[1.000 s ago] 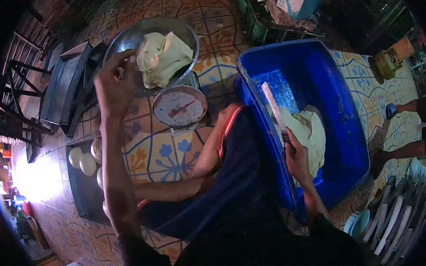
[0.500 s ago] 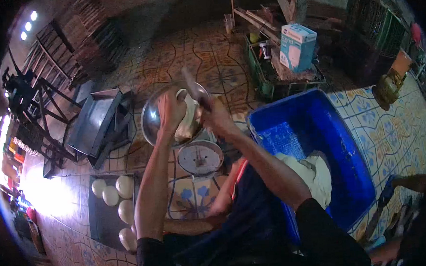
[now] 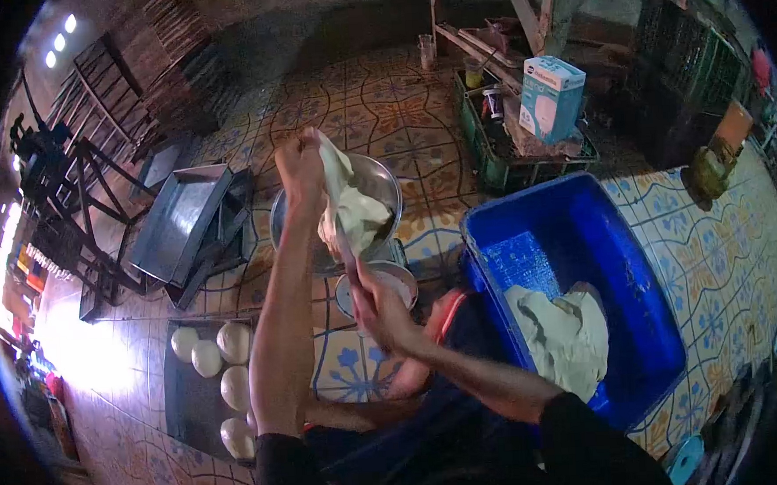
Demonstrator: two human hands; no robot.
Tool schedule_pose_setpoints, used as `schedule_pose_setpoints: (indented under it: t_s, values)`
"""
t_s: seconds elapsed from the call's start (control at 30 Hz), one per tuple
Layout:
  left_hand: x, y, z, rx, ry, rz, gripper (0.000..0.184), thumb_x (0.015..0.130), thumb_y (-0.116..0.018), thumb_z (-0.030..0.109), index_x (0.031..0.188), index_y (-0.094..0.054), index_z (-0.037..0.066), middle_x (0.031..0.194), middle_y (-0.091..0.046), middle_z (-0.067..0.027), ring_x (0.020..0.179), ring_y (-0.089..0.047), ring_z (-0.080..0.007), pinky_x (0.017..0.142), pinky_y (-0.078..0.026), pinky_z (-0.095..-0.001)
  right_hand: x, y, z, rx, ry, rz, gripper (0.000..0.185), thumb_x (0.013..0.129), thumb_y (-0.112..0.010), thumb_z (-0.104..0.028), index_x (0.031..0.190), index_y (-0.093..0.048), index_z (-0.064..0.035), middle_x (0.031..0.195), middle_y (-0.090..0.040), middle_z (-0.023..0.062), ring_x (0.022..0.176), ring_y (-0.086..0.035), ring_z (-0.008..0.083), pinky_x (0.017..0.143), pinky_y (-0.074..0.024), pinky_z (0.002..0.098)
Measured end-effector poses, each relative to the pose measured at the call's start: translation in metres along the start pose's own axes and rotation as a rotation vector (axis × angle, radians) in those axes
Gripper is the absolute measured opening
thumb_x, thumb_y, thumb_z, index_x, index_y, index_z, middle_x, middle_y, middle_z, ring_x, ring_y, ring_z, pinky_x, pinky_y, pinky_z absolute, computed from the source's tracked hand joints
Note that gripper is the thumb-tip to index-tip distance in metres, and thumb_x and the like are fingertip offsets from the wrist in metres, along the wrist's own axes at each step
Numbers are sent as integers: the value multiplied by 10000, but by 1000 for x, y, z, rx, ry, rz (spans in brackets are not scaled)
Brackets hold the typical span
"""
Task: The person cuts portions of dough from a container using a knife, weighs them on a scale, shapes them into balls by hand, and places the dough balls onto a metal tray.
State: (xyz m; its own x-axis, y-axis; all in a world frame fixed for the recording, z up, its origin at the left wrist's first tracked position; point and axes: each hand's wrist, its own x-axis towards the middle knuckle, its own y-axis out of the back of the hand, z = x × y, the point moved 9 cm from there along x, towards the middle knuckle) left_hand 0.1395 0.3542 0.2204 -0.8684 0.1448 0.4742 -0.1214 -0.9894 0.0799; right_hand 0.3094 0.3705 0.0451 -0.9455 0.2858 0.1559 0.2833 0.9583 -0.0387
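Observation:
My left hand (image 3: 301, 170) is closed on the top of a stretched piece of pale dough (image 3: 362, 216) and holds it up. The lower part of the dough hangs in or over a shiny metal bowl (image 3: 387, 178). In my right hand (image 3: 383, 311) is a knife (image 3: 344, 238), its blade against the near side of the dough. The bowl sits on a scale (image 3: 398, 282) with a round face, partly hidden by my right hand. A large mass of dough (image 3: 562, 343) lies in a blue tub (image 3: 640, 269) on the right.
Several round dough balls (image 3: 235, 388) rest in a dark tray (image 3: 186, 411) at lower left. Stacked metal pans (image 3: 179, 225) stand beyond it. A white and teal box (image 3: 552, 100) sits on a green crate (image 3: 495, 174) behind the tub. The floor is patterned tile.
My left hand has risen slightly, pulling the dough upward. My right hand has come down and nearer with the knife, from above the bowl to in front of the scale.

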Motion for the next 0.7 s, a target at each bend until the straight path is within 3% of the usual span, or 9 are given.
schedule_pose_setpoints:
  t_s: [0.1, 0.23, 0.3, 0.33, 0.37, 0.47, 0.53, 0.63, 0.7]
  values:
    - [-10, 10, 38, -343, 84, 127, 214, 923, -544, 186, 788, -551, 21, 707, -500, -16, 639, -467, -96, 548, -399, -277, -61, -2, 21, -162, -168, -314, 396, 943, -458, -107, 1332, -434, -38, 811, -609, 41, 704, -556, 103, 639, -454, 248]
    - [-49, 5, 116, -724, -152, -35, 302, 951, -482, 294, 926, -546, 0, 810, -554, -54, 726, -529, -117, 641, -442, -277, -68, 74, -11, -360, 262, -130, 517, 882, -515, -146, 1380, -389, -81, 999, -648, 180, 908, -638, 299, 796, -484, 355]
    - [-88, 3, 142, -651, -253, -66, 341, 949, -466, 326, 969, -542, -7, 840, -558, -64, 733, -533, -125, 659, -439, -267, -85, 152, -35, -449, 3, 45, 519, 885, -522, -115, 1375, -381, -19, 1145, -613, 167, 1044, -585, 262, 866, -461, 349]
    - [-111, -2, 154, -588, -374, -91, 386, 947, -450, 358, 1012, -538, -13, 870, -562, -75, 741, -537, -134, 676, -437, -257, -108, 195, -18, -121, -340, 203, 504, 901, -508, -109, 1378, -377, -13, 985, -648, 93, 876, -616, 196, 747, -498, 315]
    - [-133, -6, 148, -480, -437, -54, 415, 931, -459, 369, 1054, -519, -23, 908, -558, -90, 781, -538, -150, 708, -432, -266, -119, 238, -47, -702, 341, 332, 493, 915, -502, -111, 1386, -376, -32, 734, -567, -20, 613, -529, 88, 550, -457, 245]
    - [-197, -53, 118, -334, -662, -84, 523, 847, -537, 387, 1129, -472, -48, 1041, -531, -135, 933, -519, -214, 810, -412, -339, -185, 325, -43, -188, -145, 626, 493, 921, -497, -101, 1393, -370, -42, 655, -443, -55, 528, -391, 20, 455, -354, 179]
    - [-275, -146, 109, 115, -523, -528, 727, 769, -640, 430, 1251, -407, -61, 1164, -443, -300, 1061, -462, -415, 921, -351, -511, -236, 381, -34, -284, -138, 860, 499, 918, -503, -91, 1396, -366, -47, 659, -454, -47, 514, -391, 23, 433, -325, 181]
    - [-425, -243, 20, 473, -306, -1654, 477, 825, -605, 332, 1193, -539, 36, 897, -621, -205, 868, -590, -396, 897, -403, -459, -287, 417, 0, -421, -251, 983, 504, 914, -508, -84, 1395, -366, -41, 679, -464, -40, 516, -395, 28, 433, -321, 182]
    - [-415, -246, 40, 362, -283, -1364, 403, 807, -631, 268, 1141, -583, 47, 843, -644, -161, 809, -610, -350, 865, -424, -449, -298, 436, 25, -317, -217, 1002, 497, 913, -507, -80, 1390, -376, -37, 721, -489, -31, 550, -417, 35, 460, -338, 187]
